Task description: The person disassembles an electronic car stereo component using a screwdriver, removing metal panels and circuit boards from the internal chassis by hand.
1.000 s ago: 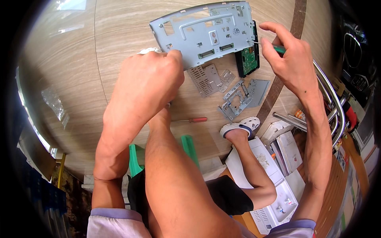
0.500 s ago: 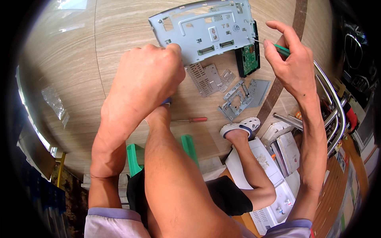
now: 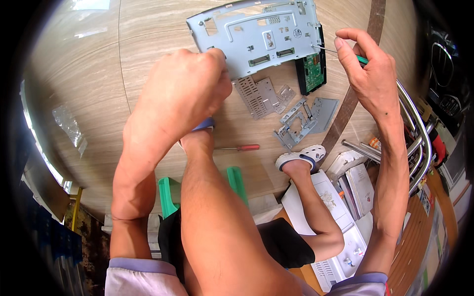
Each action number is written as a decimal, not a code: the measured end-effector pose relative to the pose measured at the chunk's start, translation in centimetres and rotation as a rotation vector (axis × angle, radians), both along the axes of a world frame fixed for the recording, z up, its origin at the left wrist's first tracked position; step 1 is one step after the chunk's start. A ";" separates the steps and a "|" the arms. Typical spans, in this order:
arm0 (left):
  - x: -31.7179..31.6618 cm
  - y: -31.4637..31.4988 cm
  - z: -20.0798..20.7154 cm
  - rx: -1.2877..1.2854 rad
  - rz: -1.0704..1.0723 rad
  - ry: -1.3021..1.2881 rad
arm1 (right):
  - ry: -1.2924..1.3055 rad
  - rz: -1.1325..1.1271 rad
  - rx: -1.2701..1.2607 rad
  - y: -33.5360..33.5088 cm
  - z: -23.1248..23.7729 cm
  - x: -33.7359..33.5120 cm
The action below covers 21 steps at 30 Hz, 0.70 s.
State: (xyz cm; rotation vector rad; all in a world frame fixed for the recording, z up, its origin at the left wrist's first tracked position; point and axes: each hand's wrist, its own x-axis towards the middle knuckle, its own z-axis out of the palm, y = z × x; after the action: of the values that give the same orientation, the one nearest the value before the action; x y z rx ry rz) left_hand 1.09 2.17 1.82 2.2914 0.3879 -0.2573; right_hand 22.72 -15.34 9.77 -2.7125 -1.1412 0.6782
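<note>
My left hand, fingertips hidden, grips metal panel, top centre between hands; right hand grips screwdriver, handle partly covered.

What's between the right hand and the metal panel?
The green-handled screwdriver: its thin shaft spans the gap from the right hand to the metal panel, seen in the head view.

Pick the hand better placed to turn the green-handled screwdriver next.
Right, probably: the right hand holds the screwdriver, its tip at the metal panel; the left hand holds the panel's lower-left corner.
</note>
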 end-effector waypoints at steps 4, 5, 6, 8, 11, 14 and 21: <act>0.1 0.2 0.0 -0.027 0.014 0.047 | 0.015 -0.012 0.013 0.0 -0.2 0.1; 0.0 0.1 -0.1 -0.061 0.038 0.003 | 0.016 -0.012 0.013 0.0 -0.1 0.0; 0.0 0.1 -0.2 -0.096 0.063 -0.042 | 0.009 -0.012 0.008 0.0 -0.1 0.0; -0.1 0.0 -0.2 -0.101 0.070 -0.033 | 0.003 -0.013 0.002 0.1 -0.1 -0.1; -0.3 -0.2 -0.4 -0.115 0.103 -0.049 | -0.003 -0.019 0.006 0.1 0.1 -0.2; -0.5 -0.5 -0.5 -0.117 0.137 -0.063 | 0.018 -0.043 0.009 -0.1 -0.3 -0.2; -0.8 -1.0 -0.6 -0.038 0.122 -0.079 | -0.016 -0.023 0.022 -0.4 -0.3 -0.3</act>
State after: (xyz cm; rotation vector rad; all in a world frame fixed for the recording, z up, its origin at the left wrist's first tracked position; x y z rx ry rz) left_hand 0.28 1.18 1.17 2.2232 0.4761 -0.1119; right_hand 22.37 -15.75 9.43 -2.7134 -1.1124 0.6372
